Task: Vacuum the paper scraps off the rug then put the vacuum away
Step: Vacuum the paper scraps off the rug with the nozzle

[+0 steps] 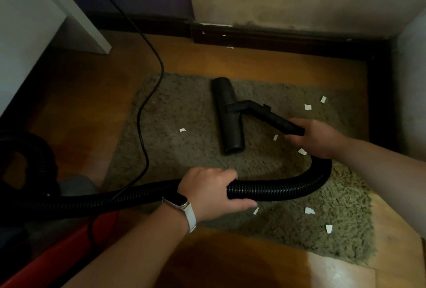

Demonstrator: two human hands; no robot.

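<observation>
- Rug (pixel 184 103): olive-brown shag pile, rectangular, lying on a wooden floor (pixel 230 257). Taken as the reference for all positions below.
- Vacuum hose (pixel 288 186): black, ribbed, flexible. It enters from beyond the rug's left edge, runs across the near part of the rug, then bends in a tight curve over the rug's right side.
- Floor head (pixel 227 117): black, long and narrow, resting flat on the pile at the rug's centre, its length running from the far edge toward the near edge. A short neck joins it to a rigid black tube (pixel 272 118) that angles toward the rug's right side.
- Power cord (pixel 141 112): thin, black, crossing the rug's far-left corner and trailing down over its left part.
- Left hand (pixel 212 191): over the near-centre of the rug, fingers curled across the top of the vacuum hose, thumb laid along its underside; a firm grip. A wristwatch (pixel 177 202) with a pale strap sits on the wrist.
- Right hand (pixel 315 138): over the rug's right side, fingers wrapped round the end of the rigid black tube, holding it.
- Paper scraps (pixel 307 107): small, white, torn pieces, scattered mostly on the rug's right half; one lies left of the floor head.
</observation>
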